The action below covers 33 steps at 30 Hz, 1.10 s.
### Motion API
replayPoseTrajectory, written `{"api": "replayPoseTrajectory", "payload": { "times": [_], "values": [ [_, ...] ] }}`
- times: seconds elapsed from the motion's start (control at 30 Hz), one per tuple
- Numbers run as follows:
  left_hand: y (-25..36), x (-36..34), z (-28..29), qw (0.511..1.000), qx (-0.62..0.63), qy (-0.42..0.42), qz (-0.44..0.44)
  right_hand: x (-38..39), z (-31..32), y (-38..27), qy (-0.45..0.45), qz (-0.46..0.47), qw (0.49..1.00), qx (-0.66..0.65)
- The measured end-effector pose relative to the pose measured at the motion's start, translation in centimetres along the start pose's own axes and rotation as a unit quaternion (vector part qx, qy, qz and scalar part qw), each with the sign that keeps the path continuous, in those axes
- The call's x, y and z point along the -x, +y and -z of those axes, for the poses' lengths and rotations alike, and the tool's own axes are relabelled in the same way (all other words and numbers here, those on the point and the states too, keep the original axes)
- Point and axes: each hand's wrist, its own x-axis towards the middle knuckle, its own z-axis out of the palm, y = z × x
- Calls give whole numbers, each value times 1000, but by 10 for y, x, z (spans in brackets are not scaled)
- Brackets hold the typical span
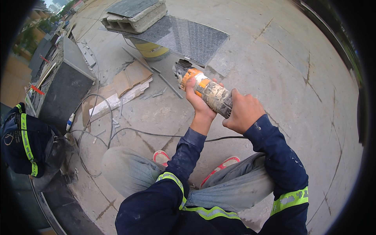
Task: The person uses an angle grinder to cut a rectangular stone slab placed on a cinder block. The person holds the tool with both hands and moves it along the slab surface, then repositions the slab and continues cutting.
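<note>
In front of me, an angle grinder (214,95) with an orange collar and a dusty, tape-wrapped body is tilted, its head up to the left. Beneath its front half, my left hand (200,105) is wrapped round the body, thumb along the orange part. My right hand (246,112) closes on the rear end, where the cable comes out behind the wrist. Just beyond the grinder's dark head lies the near corner of a speckled grey stone slab (188,37). Whether the head touches the slab is hard to tell.
A hollow concrete block (147,19) weighs on the slab, which rests on a yellow bucket (156,53). Black cable (156,134) loops across the floor past cardboard (132,78) and stone offcuts. At left stand a dark panel (64,90) and a navy garment (33,143) with reflective stripes.
</note>
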Motion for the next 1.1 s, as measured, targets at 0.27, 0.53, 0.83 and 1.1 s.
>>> {"api": "replayPoseTrajectory", "payload": {
  "times": [0.27,0.53,0.83,1.1],
  "values": [
    [-1,3,-3,1000,8,-3,1,2,2,0,6,4,1000,6],
    [0,4,-3,1000,4,-22,-3,5,4,0,11,4,1000,5],
    [-1,6,-5,1000,3,-17,-1,6,8,0,2,-1,1000,4],
    [-2,5,-3,1000,6,-18,-4,4,5,0,2,-8,1000,8]
  ]
}}
